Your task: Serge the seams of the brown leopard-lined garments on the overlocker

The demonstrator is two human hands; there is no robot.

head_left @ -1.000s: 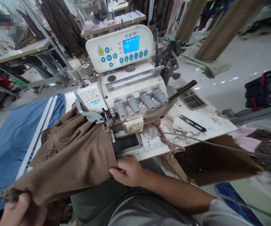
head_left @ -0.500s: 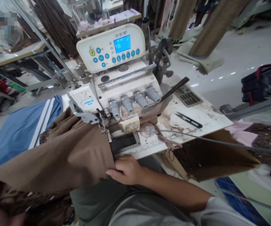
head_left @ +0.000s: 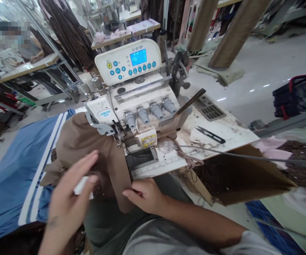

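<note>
My right hand point(head_left: 145, 195) pinches the near edge of a piece of brown fabric point(head_left: 86, 138), thumb on top. That fabric runs up to the needle area of a white overlock sewing machine point(head_left: 145, 92) with a lit blue display. Slightly blurred, my left hand point(head_left: 69, 194) hovers over the fabric's left part, fingers stretched and thumb apart, with nothing between them. Left of the machine, blue cloth with white stripes point(head_left: 17, 159) hangs over the table edge, partly beneath the brown fabric.
Black thread snips point(head_left: 210, 135) lie on the machine table point(head_left: 238, 131), right of the machine. Below it stands an open cardboard box point(head_left: 248, 180) with dark scraps. A grey cable point(head_left: 222, 153) crosses in front. A co-worker point(head_left: 33, 46) sits at another table, far left.
My left hand has let go of the brown fabric's left end and moved right and up, over the cloth. The fabric now lies bunched near the machine. My right hand keeps its pinch.
</note>
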